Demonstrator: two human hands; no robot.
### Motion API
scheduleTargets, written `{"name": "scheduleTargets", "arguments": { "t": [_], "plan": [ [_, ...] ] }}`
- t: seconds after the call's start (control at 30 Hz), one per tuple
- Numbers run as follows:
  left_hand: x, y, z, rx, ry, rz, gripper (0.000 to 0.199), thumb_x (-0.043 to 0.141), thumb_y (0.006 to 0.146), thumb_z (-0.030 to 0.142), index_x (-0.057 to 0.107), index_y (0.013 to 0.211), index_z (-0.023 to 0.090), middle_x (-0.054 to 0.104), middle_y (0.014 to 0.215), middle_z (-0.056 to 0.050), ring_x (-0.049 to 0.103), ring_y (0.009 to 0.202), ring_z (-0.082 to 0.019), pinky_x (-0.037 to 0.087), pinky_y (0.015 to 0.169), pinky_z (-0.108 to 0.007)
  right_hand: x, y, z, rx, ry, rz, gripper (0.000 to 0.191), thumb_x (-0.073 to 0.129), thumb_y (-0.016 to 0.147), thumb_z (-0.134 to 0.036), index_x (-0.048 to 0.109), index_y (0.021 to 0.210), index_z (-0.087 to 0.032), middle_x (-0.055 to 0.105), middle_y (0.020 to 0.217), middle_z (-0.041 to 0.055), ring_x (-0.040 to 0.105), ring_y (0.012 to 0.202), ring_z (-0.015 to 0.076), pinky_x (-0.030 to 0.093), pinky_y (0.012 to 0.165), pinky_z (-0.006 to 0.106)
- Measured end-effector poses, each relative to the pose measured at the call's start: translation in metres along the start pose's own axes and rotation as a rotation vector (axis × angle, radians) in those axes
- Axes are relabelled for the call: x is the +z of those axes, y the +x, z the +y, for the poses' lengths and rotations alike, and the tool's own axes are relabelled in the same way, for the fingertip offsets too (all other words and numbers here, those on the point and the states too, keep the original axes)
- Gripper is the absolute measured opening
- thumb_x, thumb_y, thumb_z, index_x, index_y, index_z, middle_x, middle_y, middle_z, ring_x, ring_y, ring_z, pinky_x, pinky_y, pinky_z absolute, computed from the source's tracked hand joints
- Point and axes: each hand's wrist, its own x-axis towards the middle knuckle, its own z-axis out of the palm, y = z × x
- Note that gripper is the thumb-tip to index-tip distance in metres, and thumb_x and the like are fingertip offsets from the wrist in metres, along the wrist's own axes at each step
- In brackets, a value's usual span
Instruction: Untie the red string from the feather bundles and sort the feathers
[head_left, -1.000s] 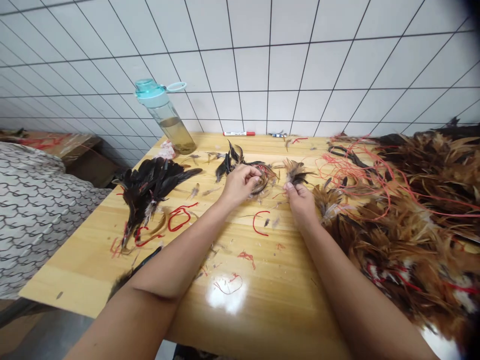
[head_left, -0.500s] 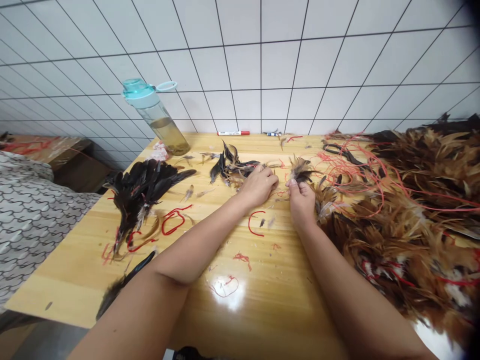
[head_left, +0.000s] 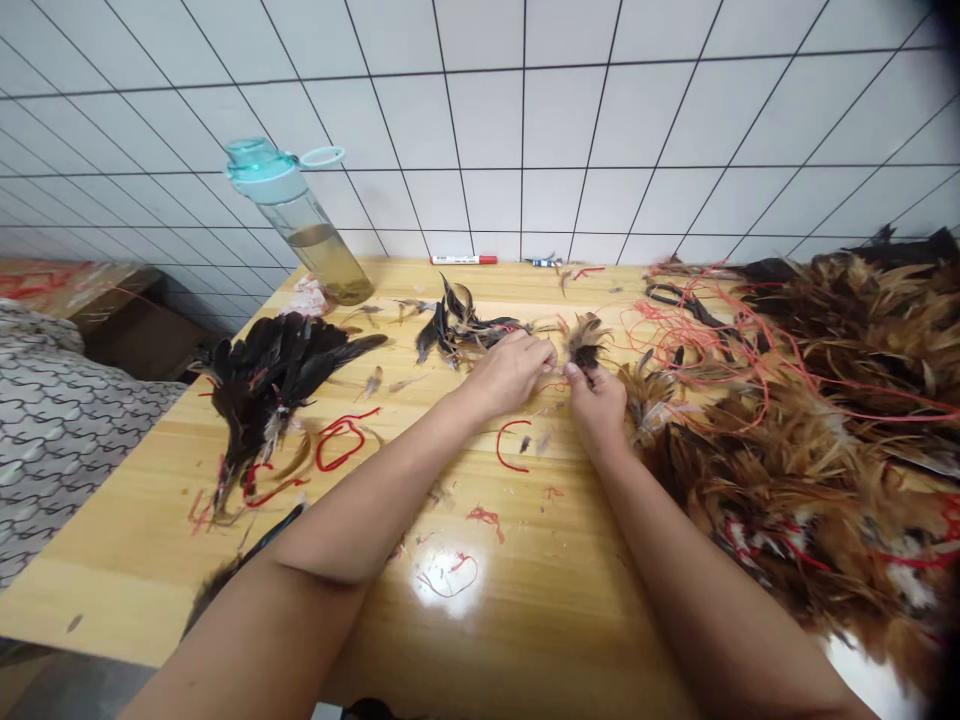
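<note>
Your right hand [head_left: 600, 402] is pinching a small feather tuft [head_left: 587, 340], thumb and fingers clamped on its lower end, its brown tips fanning out toward the tiled wall [head_left: 559, 110]. Your left hand [head_left: 514, 370] is resting just beside it, fingers curled close together; I cannot tell whether they are gripping anything. Loose dark feathers [head_left: 451, 328] are lying beyond that hand, a black feather bundle [head_left: 277, 365] is lying farther left, and brown feathers [head_left: 787, 440] are heaping up at your right, near tangled red cord [head_left: 667, 330].

Both forearms [head_left: 397, 470] are bare — left hand [head_left: 514, 370], right hand [head_left: 599, 402] too, apparently.
</note>
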Motion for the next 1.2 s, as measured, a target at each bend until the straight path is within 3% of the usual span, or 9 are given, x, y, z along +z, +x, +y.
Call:
{"name": "scheduleTargets", "arguments": {
  "t": [0.3,0.47,0.6,0.7,0.83,0.93,1.03,1.2],
  "plan": [
    [0.000,-0.001,-0.001,0.100,0.154,0.043,0.019,0.042,0.091,0.014,0.060,0.085,0.016,0.061,0.081,-0.008,0.051,0.082,-0.021,0.040,0.076,-0.031,0.003,0.001,0.000,-0.094,0.018,-0.142,0.021,0.059,0.076,-0.038,0.066,0.071,-0.019,0.065,0.068,0.0034,0.056,0.066,0.0186,0.045,0.066,0.032],
    [-0.001,0.000,0.001,0.073,0.093,0.038,0.018,0.043,0.092,0.016,0.060,0.086,0.017,0.063,0.084,-0.008,0.051,0.083,-0.020,0.041,0.077,-0.031,0.003,0.002,0.000,-0.092,0.076,-0.212,0.019,0.061,0.075,-0.037,0.068,0.077,-0.019,0.070,0.077,0.0044,0.059,0.072,0.0200,0.047,0.072,0.033],
    [-0.006,-0.002,-0.008,-0.003,0.032,0.048,0.016,0.044,0.092,0.017,0.061,0.094,0.017,0.065,0.092,-0.007,0.053,0.089,-0.021,0.043,0.084,-0.032,0.002,0.002,0.000,-0.034,0.105,-0.217,0.022,0.059,0.075,-0.039,0.066,0.076,-0.018,0.068,0.073,0.0039,0.058,0.069,0.0197,0.046,0.070,0.034],
    [-0.009,-0.005,-0.022,-0.137,0.086,0.102,0.017,0.046,0.091,0.017,0.061,0.097,0.016,0.066,0.094,-0.008,0.053,0.091,-0.023,0.043,0.086,-0.035,0.003,0.003,0.001,0.058,0.178,-0.185,0.026,0.059,0.074,-0.042,0.065,0.076,-0.017,0.066,0.069,0.0032,0.057,0.066,0.0184,0.046,0.070,0.033],
    [-0.012,-0.007,-0.034,-0.256,0.131,0.159,0.014,0.048,0.089,0.016,0.062,0.092,0.016,0.066,0.094,-0.009,0.054,0.093,-0.023,0.042,0.088,-0.036,0.004,0.003,0.001,0.148,0.326,-0.118,0.031,0.059,0.074,-0.046,0.065,0.081,-0.017,0.069,0.078,0.0056,0.060,0.074,0.0188,0.047,0.075,0.034],
    [-0.017,-0.006,-0.032,-0.287,0.134,0.053,0.013,0.051,0.087,0.021,0.063,0.084,0.018,0.066,0.089,-0.008,0.057,0.091,-0.023,0.043,0.085,-0.035,0.004,0.003,0.000,0.169,0.360,-0.083,0.032,0.059,0.075,-0.048,0.065,0.080,-0.017,0.070,0.080,0.0067,0.062,0.077,0.0195,0.048,0.076,0.035],
    [-0.030,-0.006,-0.027,-0.363,0.141,-0.147,0.015,0.054,0.085,0.028,0.063,0.078,0.019,0.067,0.083,-0.006,0.059,0.084,-0.022,0.042,0.074,-0.032,0.003,0.002,-0.001,0.171,0.338,-0.053,0.033,0.060,0.074,-0.048,0.066,0.079,-0.017,0.070,0.079,0.0065,0.062,0.075,0.0195,0.048,0.077,0.035],
    [-0.047,-0.009,-0.026,-0.422,0.120,-0.459,0.025,0.069,0.073,0.039,0.064,0.089,0.021,0.069,0.093,-0.003,0.061,0.085,-0.020,0.041,0.068,-0.027,0.003,0.001,0.000,0.132,0.250,-0.069,0.036,0.058,0.075,-0.050,0.068,0.079,-0.016,0.070,0.075,0.0072,0.061,0.071,0.0198,0.047,0.072,0.035]
  ]
}}
